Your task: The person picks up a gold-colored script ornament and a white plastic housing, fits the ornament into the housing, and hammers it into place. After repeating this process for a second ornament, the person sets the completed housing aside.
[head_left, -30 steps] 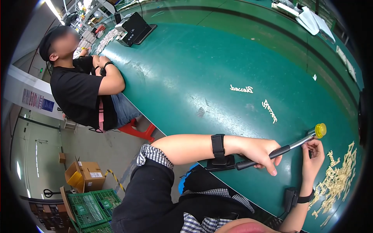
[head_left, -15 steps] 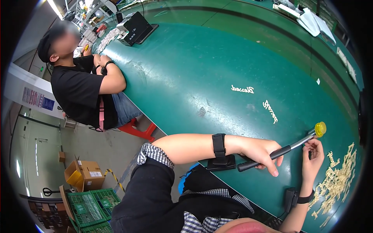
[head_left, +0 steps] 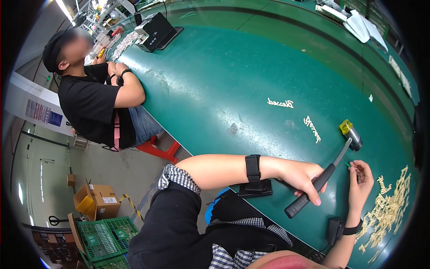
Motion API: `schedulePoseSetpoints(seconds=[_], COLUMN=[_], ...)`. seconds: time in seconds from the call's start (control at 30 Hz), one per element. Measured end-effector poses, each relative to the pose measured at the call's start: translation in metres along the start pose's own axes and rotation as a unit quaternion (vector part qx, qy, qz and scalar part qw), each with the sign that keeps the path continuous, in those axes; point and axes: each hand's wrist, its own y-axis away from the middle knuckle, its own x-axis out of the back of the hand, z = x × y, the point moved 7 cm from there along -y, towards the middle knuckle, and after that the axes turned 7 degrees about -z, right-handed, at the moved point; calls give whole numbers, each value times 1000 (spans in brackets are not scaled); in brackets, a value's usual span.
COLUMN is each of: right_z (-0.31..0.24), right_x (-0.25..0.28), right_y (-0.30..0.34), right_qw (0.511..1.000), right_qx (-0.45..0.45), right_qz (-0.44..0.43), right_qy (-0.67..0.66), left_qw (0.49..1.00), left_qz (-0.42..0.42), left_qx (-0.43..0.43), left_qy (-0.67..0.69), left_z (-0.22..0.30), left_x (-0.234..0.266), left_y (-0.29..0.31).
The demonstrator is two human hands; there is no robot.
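Observation:
My left hand (head_left: 307, 181) is closed round the black grip of a hammer (head_left: 320, 184). The shaft is silver, and its dark cylindrical head (head_left: 351, 134) has a yellow face pointing away from me. My right hand (head_left: 360, 179) is raised just right of the hammer, thumb and fingertips pinched together. A small thin green piece (head_left: 347, 164) sticks out from those fingertips; its kind is too small to tell. Two pale cut-out words (head_left: 281, 104) lie on the green table (head_left: 215, 85) beyond the hammer. A heap of similar pale cut-outs (head_left: 387, 215) is to the right of my right forearm.
Across the table's left side a person in black (head_left: 89, 98) sits with arms on the edge. A black boxy device (head_left: 156, 33) stands at the far left, near more pale pieces (head_left: 124, 46). Green crates (head_left: 101, 237) and a cardboard box (head_left: 96, 201) are on the floor.
The hammer has swung in my left hand: its head moved left and away from my right fingers, and the grip's end dropped toward me. My right hand has stayed nearly in place.

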Motion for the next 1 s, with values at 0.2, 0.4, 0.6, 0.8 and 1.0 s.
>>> schedulePoseSetpoints(seconds=[0.2,0.4,0.6,0.8,1.0], right_z=[-3,-6,-4,-5,-8], right_x=[1,0,2,0,0], right_y=[1,1,1,3,3], right_qw=[1000,1000,1000,1000,999], right_qx=[6,20,17,19,33], right_qz=[9,17,10,-10,-1], right_qy=[-7,-1,11,7,25], left_qw=[1000,1000,1000,1000,1000], left_qz=[-4,-3,-3,1,-1], left_qx=[-8,-15,-10,-9,-4], left_qy=[-9,-6,-11,-12,-14], left_z=[3,1,2,3,2], left_x=[0,0,0,0,-1], left_y=[1,0,0,1,1])
